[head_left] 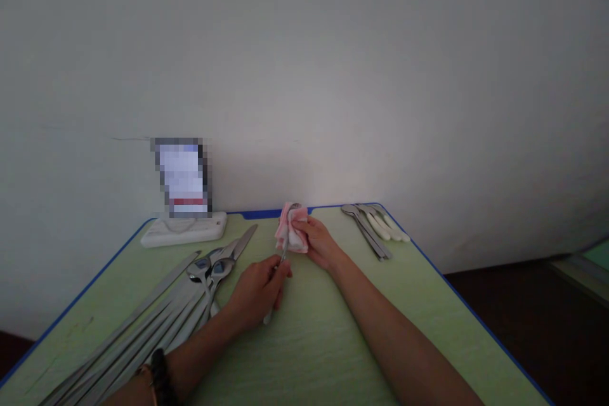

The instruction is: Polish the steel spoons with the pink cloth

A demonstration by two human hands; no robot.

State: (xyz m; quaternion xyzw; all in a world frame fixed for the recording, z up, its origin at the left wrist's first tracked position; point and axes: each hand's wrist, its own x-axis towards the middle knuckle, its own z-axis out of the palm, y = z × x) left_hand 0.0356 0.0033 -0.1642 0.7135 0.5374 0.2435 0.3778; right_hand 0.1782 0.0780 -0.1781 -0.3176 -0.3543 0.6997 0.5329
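My left hand point(259, 288) is closed around the handle of a metal spoon point(284, 255), which tilts up and away from me over the middle of the table. At the far end, the spoon's head lies against a folded pink and white cloth point(299, 240). My right hand point(322, 242) pinches that cloth about the spoon, thumb on top. Left of my left hand lies a pile of metal cutlery: spoons point(221, 268), a knife point(246, 240) and several long handles, partly covered by my forearm.
At the back right, metal spoons point(366, 228) lie beside cutlery with white handles point(380, 226). A phone with a blurred screen point(183, 177) stands on a white base point(185, 231) at the back left. The green table point(314, 342) has a blue edge and meets a plain wall point(304, 76).
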